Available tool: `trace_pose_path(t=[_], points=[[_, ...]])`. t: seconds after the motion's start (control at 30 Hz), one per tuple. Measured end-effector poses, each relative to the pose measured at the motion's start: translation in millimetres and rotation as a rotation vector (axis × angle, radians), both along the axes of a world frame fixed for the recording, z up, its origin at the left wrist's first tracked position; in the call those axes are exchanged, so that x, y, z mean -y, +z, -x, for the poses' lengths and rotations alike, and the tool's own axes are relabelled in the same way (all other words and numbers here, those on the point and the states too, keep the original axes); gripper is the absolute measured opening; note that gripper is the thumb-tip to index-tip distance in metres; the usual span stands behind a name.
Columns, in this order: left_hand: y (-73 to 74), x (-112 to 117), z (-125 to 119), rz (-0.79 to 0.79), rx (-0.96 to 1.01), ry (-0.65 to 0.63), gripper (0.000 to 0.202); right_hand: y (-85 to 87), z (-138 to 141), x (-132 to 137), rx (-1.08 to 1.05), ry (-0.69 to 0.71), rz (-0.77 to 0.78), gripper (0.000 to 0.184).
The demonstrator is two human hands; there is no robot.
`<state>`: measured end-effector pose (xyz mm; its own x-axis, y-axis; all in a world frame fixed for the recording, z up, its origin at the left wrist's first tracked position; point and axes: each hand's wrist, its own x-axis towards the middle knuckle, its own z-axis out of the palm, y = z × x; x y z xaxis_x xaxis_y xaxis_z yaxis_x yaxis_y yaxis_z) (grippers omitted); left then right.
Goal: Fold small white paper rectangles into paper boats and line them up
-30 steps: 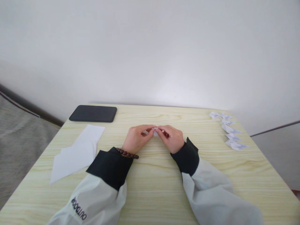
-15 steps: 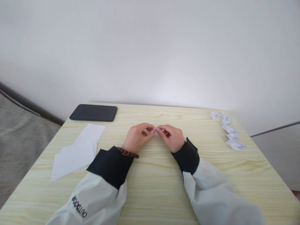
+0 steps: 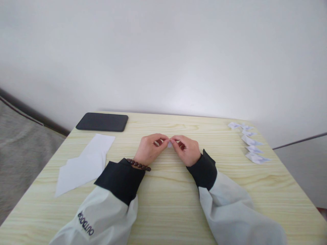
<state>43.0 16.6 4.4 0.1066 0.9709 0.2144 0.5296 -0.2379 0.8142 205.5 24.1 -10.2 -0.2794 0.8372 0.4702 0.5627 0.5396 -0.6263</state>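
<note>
Between my fingertips is a small piece of folded white paper (image 3: 170, 144), mostly hidden by the fingers. My left hand (image 3: 150, 148), with a dark bead bracelet at the wrist, pinches it from the left between thumb and forefinger. From the right, my right hand (image 3: 187, 148) pinches the same paper, its fingertips almost meeting those of the left. Both hands are over the middle of the wooden table (image 3: 168, 204). At the table's right side several folded white paper figures (image 3: 252, 140) with pointed ends lie in a column.
Several overlapping white paper sheets (image 3: 83, 166) lie to the left of my left forearm. Behind them, near the back left corner, rests a black phone-like slab (image 3: 102, 121). A white wall (image 3: 163, 58) rises along the table's back edge.
Both hands keep almost the same place and pinch; only the fingertips have shifted very slightly on the paper. Everything else on the table stays put.
</note>
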Motion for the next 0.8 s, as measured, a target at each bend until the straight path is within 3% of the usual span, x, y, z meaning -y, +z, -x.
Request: trace_pose_path(t=[0.2,0.8], points=[[-3.5,-0.8,-0.9,0.094,0.198,-0.011,0.026,1.7,0.4,1.2,-0.061,-0.015,0.047,0.020],[1.4,0.5,-3.8,0.137,0.285,0.089,0.024,-0.9,2.8,1.1,-0.148,-0.053,0.060,0.020]])
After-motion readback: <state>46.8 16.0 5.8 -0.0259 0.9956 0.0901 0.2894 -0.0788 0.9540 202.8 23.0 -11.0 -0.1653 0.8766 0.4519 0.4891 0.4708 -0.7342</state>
